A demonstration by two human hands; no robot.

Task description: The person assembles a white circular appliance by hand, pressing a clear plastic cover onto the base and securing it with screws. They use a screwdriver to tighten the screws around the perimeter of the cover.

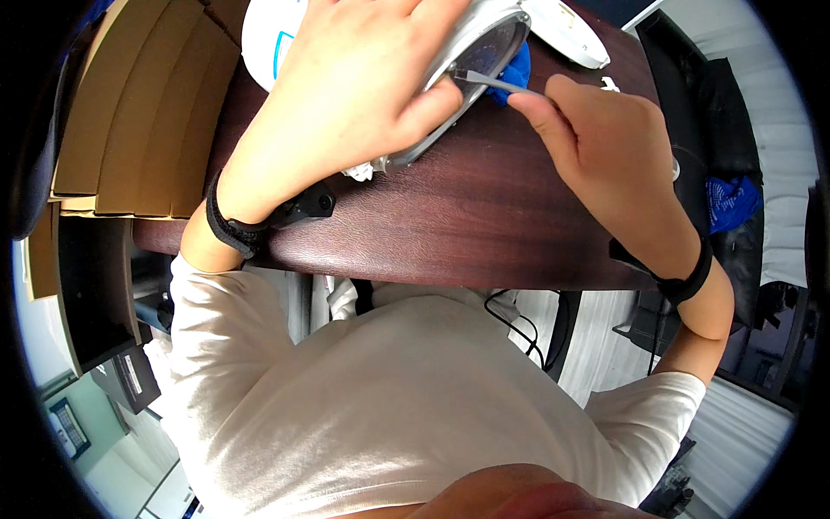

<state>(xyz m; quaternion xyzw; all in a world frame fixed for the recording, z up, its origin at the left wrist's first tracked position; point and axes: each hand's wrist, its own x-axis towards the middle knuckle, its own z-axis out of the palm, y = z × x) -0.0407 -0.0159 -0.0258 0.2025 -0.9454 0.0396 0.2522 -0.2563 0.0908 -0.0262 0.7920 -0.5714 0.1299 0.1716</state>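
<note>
My left hand (346, 95) lies flat over a grey, silver-rimmed device (484, 48) on the dark wooden table (467, 216), pressing it down. My right hand (605, 147) pinches a thin grey tool (493, 82) whose tip touches the device's dark open face near my left thumb. A blue cloth (516, 69) shows just behind the tool. Crumpled white paper (363, 169) pokes out under the left palm. Both wrists wear black bands.
Cardboard sheets (138, 112) are stacked at the table's left. A white casing part (566, 30) lies at the far edge, another white piece (268, 39) behind my left hand. A black chair with blue fabric (731, 203) stands to the right. Cables (510, 324) hang below the table.
</note>
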